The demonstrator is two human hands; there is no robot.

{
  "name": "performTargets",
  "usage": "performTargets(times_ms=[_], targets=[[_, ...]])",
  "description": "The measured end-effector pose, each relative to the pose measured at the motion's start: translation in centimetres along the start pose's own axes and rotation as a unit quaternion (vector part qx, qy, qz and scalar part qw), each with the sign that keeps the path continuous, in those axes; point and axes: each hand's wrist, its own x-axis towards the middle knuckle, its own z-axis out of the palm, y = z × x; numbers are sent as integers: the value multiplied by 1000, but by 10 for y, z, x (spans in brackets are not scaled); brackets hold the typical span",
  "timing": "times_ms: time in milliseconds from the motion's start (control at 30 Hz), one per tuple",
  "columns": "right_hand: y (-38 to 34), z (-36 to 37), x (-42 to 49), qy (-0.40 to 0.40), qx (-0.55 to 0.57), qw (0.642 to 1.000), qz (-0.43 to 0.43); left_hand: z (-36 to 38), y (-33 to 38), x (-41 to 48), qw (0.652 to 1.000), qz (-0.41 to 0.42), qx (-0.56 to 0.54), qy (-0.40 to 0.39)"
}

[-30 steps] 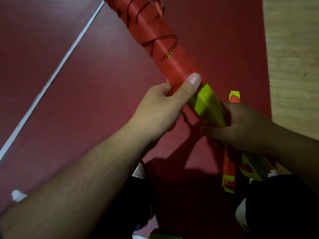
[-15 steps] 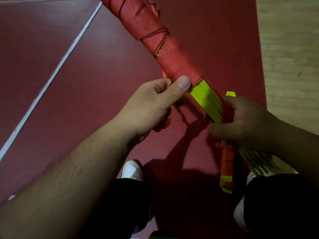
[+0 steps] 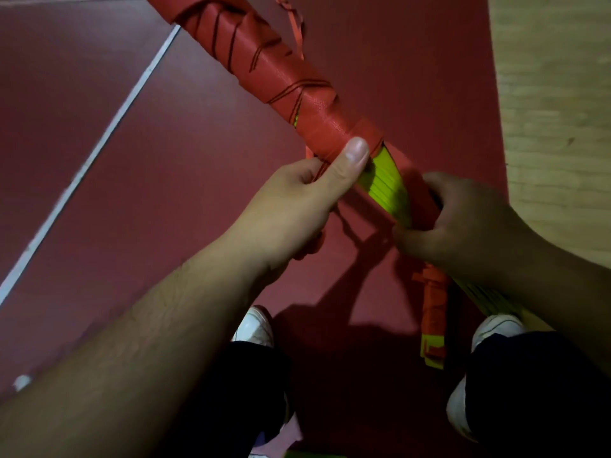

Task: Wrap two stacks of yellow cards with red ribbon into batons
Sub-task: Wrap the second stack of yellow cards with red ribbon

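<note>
Head view, looking down past two bare forearms. Across the middle, a long bundle of yellow cards [image 3: 386, 190], slanting from far left to near right, held above a dark red floor mat [image 3: 165, 209]. Far part of the bundle wound in red ribbon [image 3: 307, 104], overlapping turns with darker edges, running out of the top of the picture. Bare yellow only between the two hands, card edges showing as fine stripes.

Left hand [image 3: 291, 206] at the near edge of the wrapping: thumb pressed flat across the nearest red turn, fingers curled under the bundle and hidden there. A bit of red at the heel of that palm; ribbon tail or not, impossible to tell. Right hand [image 3: 463, 226] nearer and to the right, in shadow, fingers curled round the unwrapped cards, clamping them together. Behind its wrist, the same cards sticking out toward the near right, slightly fanned.

Below the right hand, hanging down, a short red-wrapped piece [image 3: 434, 312] with a yellow tip; pinched by that hand or not, unclear. At the far end, a thin loose strand [image 3: 296, 31] dangling beside the wrapping.

On the mat, at the left, a white line [image 3: 99, 150] running diagonally. To the right, pale wooden floor [image 3: 555, 110]. At the near edge, two white shoes [image 3: 256, 325] and dark trousers [image 3: 231, 391].
</note>
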Motion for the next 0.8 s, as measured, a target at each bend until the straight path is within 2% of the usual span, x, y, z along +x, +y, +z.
performTargets(times_ms=[100,300,367,433,500,600,667,800], targets=[[3,6,0,-2,-26,1000,-14,5,0,-4,1000,8,4,24],[1,4,0,-77,-23,995,-60,8,-2,-6,994,40,-26,95],[-1,-1,1,-98,19,994,-53,7,0,-6,992,56,-24,106],[-4,-6,3,-133,114,984,-25,5,0,-4,990,69,-36,114],[-4,-11,5,-200,203,959,8,5,-3,-2,989,78,-52,111],[-2,-13,3,-306,249,918,47,7,-6,-3,991,95,-51,75],[-3,-12,1,-293,233,926,45,6,-5,-4,993,103,-30,55],[-3,-8,2,-167,79,983,-5,2,-5,0,997,74,-8,22]])
